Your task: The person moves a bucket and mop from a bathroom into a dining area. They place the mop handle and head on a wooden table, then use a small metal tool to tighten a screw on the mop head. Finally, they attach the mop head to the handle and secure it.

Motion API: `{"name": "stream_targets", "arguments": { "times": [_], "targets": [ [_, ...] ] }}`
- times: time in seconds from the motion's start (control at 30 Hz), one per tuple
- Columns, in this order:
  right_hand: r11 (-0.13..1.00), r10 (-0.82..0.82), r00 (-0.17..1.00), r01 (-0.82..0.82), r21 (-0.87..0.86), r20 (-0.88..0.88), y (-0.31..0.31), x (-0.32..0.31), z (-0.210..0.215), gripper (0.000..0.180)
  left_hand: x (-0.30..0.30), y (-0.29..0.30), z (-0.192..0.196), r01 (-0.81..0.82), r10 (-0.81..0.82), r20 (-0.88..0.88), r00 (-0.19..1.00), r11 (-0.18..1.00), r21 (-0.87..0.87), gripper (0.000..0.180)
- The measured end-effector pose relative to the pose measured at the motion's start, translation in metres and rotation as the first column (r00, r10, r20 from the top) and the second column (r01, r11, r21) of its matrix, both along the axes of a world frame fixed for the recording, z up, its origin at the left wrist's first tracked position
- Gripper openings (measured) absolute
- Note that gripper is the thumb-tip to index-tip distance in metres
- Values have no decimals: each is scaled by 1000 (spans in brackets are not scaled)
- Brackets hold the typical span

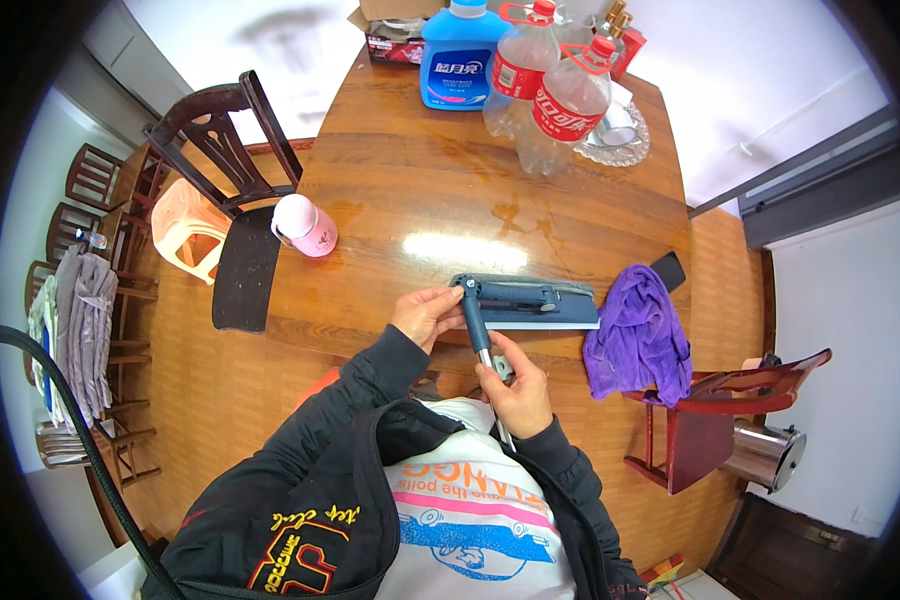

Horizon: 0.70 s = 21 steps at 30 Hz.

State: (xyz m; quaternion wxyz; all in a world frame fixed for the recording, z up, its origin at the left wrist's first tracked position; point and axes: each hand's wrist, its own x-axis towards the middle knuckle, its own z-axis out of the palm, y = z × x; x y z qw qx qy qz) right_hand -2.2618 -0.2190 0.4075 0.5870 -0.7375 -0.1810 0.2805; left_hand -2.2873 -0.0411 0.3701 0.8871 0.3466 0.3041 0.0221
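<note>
A dark blue window squeegee [530,310] lies at the table's near edge, its long head stretching to the right with a grey pad along the far side and a pale blade strip along the near one. My left hand [428,316] is closed on the hinged joint at the head's left end. From that joint a metal pole runs down toward my body, and my right hand [517,388] is wrapped round it below the blue socket. A small pale green part [503,368] shows beside my right fingers. The pole's lower end is hidden against my shirt.
A purple cloth [635,335] hangs over the table edge on the right, beside a black phone [668,270]. A pink flask [307,226] stands at the left. Farther back are a blue jug [458,60], large bottles [568,110] and a glass dish [630,150]. Chairs [245,265] flank the table.
</note>
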Motion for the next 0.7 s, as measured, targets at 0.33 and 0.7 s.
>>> {"name": "stream_targets", "arguments": {
  "times": [0.33, 0.7],
  "targets": [
    [988, -37, 977, 67, -136, 211, 13, 3, 27, 27, 5, -6, 1, -69, 69, 0, 998, 995, -67, 19],
    [973, -74, 844, 177, -146, 531, 60, 54, -14, 13, 4, -11, -12, -51, 55, 32, 998, 989, -136, 20]
  ]
}}
